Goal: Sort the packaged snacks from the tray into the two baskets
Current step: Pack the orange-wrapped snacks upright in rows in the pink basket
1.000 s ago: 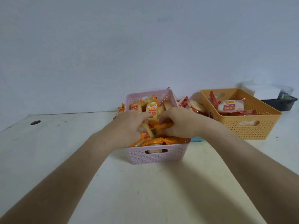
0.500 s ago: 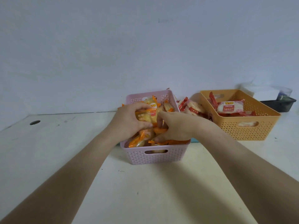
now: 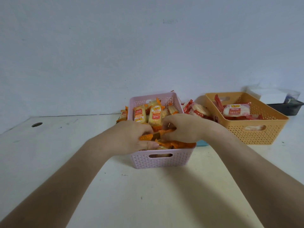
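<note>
A pink basket [image 3: 162, 162] stands in the middle of the table, heaped with orange-wrapped snack packs [image 3: 139, 114]. Both hands are down inside it. My left hand [image 3: 133, 137] curls around orange packs at the basket's near left. My right hand [image 3: 182, 127] presses its fingers on orange packs [image 3: 164, 132] at the basket's middle. To the right stands an orange basket [image 3: 256, 134] holding red-wrapped packs [image 3: 236, 110]. More red packs [image 3: 195, 109] lie on a tray between the baskets; only a teal corner [image 3: 202, 143] of the tray shows.
A few orange packs [image 3: 122, 115] lie behind the pink basket's left side. A dark bin [image 3: 286, 108] with a white box on it sits at the far right against the wall. A round hole [image 3: 37, 124] marks the table's far left.
Both hands lifted a bunch of orange packs half a second ago, then pushed back down into the pink basket. The baskets have not moved.
</note>
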{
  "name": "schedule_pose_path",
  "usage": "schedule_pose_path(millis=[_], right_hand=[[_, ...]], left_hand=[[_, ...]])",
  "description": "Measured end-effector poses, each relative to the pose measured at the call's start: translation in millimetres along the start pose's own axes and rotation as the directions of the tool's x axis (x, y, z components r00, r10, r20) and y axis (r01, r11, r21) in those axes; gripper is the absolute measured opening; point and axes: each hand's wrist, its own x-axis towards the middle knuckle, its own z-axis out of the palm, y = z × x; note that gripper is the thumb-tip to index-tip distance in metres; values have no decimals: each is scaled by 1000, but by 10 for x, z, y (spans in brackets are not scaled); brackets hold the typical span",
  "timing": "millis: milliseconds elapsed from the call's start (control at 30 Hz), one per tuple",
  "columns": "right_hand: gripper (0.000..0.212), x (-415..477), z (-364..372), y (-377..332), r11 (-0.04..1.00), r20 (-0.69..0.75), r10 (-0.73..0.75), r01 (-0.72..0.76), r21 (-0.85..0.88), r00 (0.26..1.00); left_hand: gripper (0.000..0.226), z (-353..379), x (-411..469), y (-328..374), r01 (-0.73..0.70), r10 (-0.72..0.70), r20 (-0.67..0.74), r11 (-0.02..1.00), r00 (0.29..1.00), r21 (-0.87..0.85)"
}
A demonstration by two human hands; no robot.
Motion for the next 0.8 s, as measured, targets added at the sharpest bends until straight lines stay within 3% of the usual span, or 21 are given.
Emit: schedule_pose_path(millis=[133, 233, 400, 533, 667, 800], right_hand=[[15, -10, 66, 23, 999, -96, -18, 21, 29, 995], [17, -50, 83, 25, 999, -73, -3, 1, -35, 997], [58, -100, 90, 22, 993, 15, 32, -30, -113, 999], [58, -85, 95, -22, 989, 7, 28, -27, -146, 1000], [50, -94, 17, -45, 990, 68, 18, -8, -139, 998], [56, -79, 2, -45, 989, 102, 20, -5, -148, 995]], left_hand=[[42, -83, 102, 35, 4, -2, 210, 1000, 978, -8], [59, -152, 154, -2, 27, -18, 311, 999, 950, -22], [70, -279, 155, 28, 39, -26, 328, 999, 944, -34], [72, -323, 153, -1, 37, -48, 328, 998, 944, 40], [65, -296, 154, -89, 23, -24, 329, 1000, 944, 7], [34, -274, 169, -93, -58, 80, 359, 996, 930, -71]])
